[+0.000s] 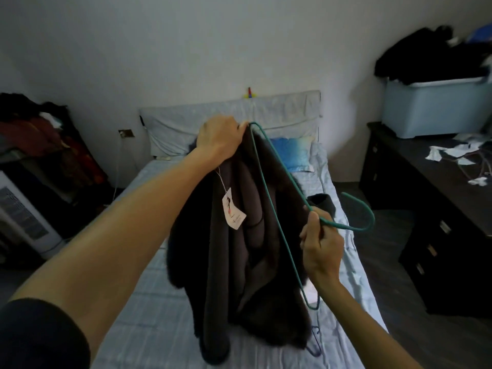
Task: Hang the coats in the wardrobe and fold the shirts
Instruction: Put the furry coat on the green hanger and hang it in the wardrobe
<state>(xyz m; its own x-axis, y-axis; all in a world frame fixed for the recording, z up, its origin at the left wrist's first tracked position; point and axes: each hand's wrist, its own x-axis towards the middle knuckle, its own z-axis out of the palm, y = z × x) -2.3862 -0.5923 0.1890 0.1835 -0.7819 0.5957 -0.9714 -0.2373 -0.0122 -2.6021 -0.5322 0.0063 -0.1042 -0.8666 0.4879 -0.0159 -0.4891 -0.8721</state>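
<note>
A dark brown coat (pixel 239 262) with a paper tag (pixel 233 213) hangs in the air over the bed (pixel 149 302). My left hand (pixel 219 138) grips the coat at its top, together with one end of a green hanger (pixel 279 193). My right hand (pixel 320 250) holds the hanger near its hook, which curves off to the right. The hanger's wire runs across the front of the coat. A small dark garment (pixel 320 201) lies on the bed behind my right hand.
A blue pillow (pixel 291 153) lies at the head of the bed. A dark dresser (pixel 436 214) on the right carries a blue bin (pixel 434 107) piled with dark clothes. More clothes (pixel 40 134) are heaped at the left, above a white heater (pixel 24 214). Another hanger (pixel 314 350) lies on the bed.
</note>
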